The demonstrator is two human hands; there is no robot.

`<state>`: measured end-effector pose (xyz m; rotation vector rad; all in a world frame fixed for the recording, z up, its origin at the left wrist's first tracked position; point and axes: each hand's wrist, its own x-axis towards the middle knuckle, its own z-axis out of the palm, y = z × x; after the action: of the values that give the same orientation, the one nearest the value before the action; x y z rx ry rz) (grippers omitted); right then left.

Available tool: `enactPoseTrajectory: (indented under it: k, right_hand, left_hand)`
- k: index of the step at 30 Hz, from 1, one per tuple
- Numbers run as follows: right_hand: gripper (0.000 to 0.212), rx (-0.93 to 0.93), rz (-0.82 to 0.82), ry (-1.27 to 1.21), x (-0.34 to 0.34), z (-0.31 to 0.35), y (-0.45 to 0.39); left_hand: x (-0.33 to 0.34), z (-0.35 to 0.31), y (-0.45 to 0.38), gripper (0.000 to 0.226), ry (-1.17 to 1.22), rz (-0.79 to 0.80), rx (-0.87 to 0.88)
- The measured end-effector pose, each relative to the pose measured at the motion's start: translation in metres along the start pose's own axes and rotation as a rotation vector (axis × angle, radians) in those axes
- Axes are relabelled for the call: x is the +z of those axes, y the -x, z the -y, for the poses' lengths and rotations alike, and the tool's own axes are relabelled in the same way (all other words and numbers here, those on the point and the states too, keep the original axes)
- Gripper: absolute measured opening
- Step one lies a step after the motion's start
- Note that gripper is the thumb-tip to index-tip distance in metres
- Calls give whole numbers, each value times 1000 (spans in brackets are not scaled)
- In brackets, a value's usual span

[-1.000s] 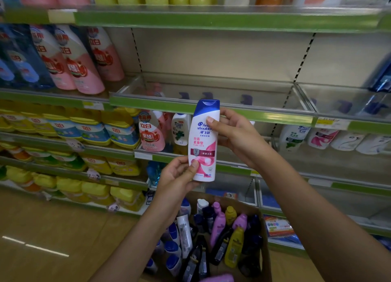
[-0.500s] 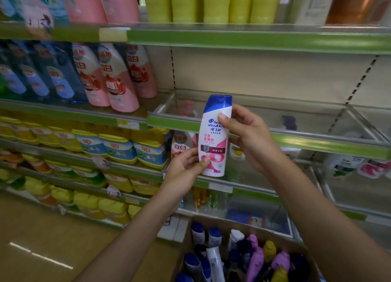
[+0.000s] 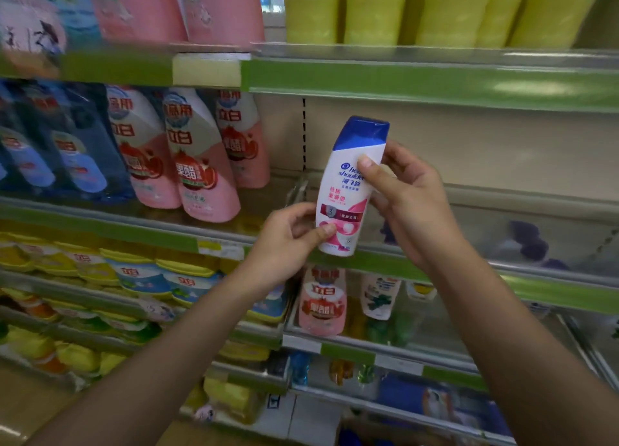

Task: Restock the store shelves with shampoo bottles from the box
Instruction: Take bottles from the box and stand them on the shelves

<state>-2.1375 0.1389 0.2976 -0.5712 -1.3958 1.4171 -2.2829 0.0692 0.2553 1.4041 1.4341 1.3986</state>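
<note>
The edges of the frame are looking smeary, so most writing there is too blurry to read. Tall yellow bottles (image 3: 375, 10) at the top are being cut off by the frame edge, and so are the pink bottles (image 3: 174, 6) beside them. At the right middle, some dark purple shapes (image 3: 532, 243) are showing behind a see-through shelf front, and I cannot tell what they are. At the very bottom, a bit of blue is peeking in, too small to name.

In the middle of the frame, a bottle (image 3: 348, 191) is being held up in the air, a little tilted, in front of the green shelf edge (image 3: 469, 279). It is white with a blue cap and a pink swirl low down. The left hand (image 3: 288, 241) is pinching its bottom end, thumb on the front. The right hand (image 3: 412, 204) is gripping its upper part, thumb on the label, fingers hiding behind it. The thumb is covering part of the brand name, which is reading "head & shoulders" with Chinese words under it.

At the middle left, pink and white bags (image 3: 197, 164) are standing on a shelf beside dark blue bags (image 3: 63, 144). Lower left, yellow and blue tubs (image 3: 140, 274) are lying in rows. A small pink bag (image 3: 321, 300) is sitting just under the held bottle, one shelf down.
</note>
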Motion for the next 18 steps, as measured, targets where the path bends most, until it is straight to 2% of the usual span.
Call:
enactPoseTrajectory:
  k: [7, 10, 12, 18]
  right_hand:
    - [38, -22, 0, 52, 9, -33, -49]
    - [40, -23, 1, 61, 10, -46, -58]
    - [41, -53, -14, 70, 10, -55, -67]
    - [45, -119, 1, 147, 5, -74, -100]
  left_hand:
    - [-26, 32, -59, 29, -185, 19, 44]
    - [-31, 42, -75, 24, -263, 45, 41]
    - [-34, 47, -89, 21, -287, 72, 37]
    - [-36, 65, -126, 31, -263, 105, 31]
